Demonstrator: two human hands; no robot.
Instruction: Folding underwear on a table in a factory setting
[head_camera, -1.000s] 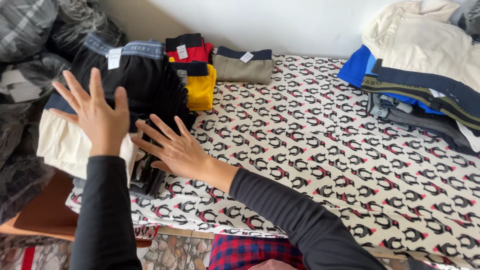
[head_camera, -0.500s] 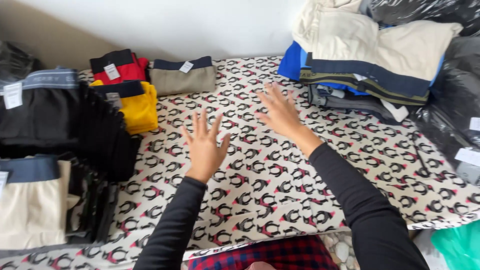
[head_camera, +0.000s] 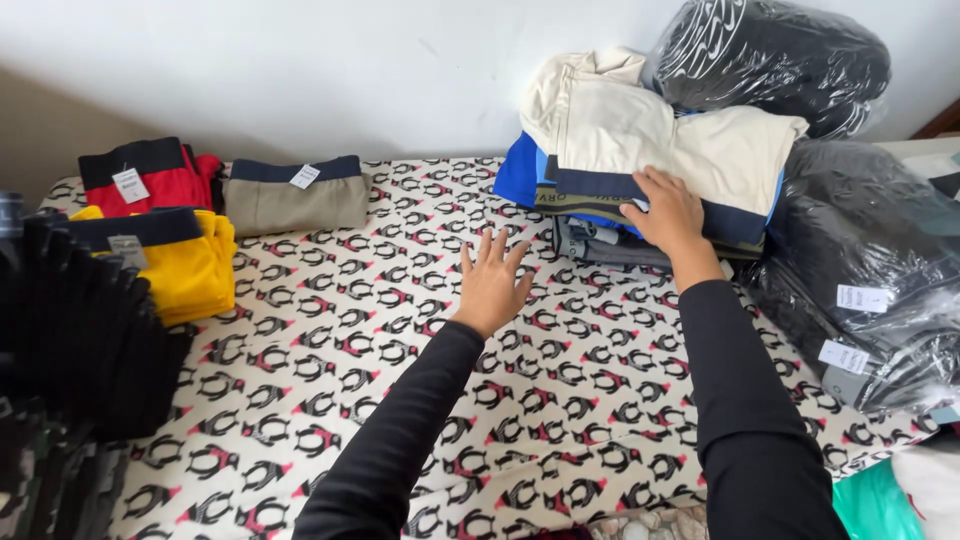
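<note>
**Patterned cloth, a stack of folded garments, two hands**

Patterned cloth (head_camera: 330, 400), white with small dark and red figures, covers the whole worktop and runs from the near edge to the pale wall. Black plastic-wrapped bundles (head_camera: 860, 270) fill the right side, one more lying on top at the back; white tags show on the lower ones. A dark stack of folded clothes (head_camera: 80, 340) rises at the left edge, blurred and close to the camera.

Next in size comes the pile of folded garments (head_camera: 650, 150) at the back right, just beside the wrapped bundles. Its long axis runs left to right, roughly along the wall, with the folded edges facing the person. Cream pieces lie on top, a blue one and a dark banded one beneath, grey at the bottom.

Across the cloth at the back left sit three smaller folded pieces: a yellow garment (head_camera: 185, 265), a red garment (head_camera: 150, 175) behind it, and an olive garment (head_camera: 295, 200) to their right, each with a dark waistband and a paper tag.

Right hand (head_camera: 668, 212) lies palm down on the front edge of the pile, fingers loosely spread over the dark band, gripping nothing. Left hand (head_camera: 492, 283) is open wide, fingers fanned toward the pile, above or on the cloth; which, I cannot tell. It holds nothing.
</note>
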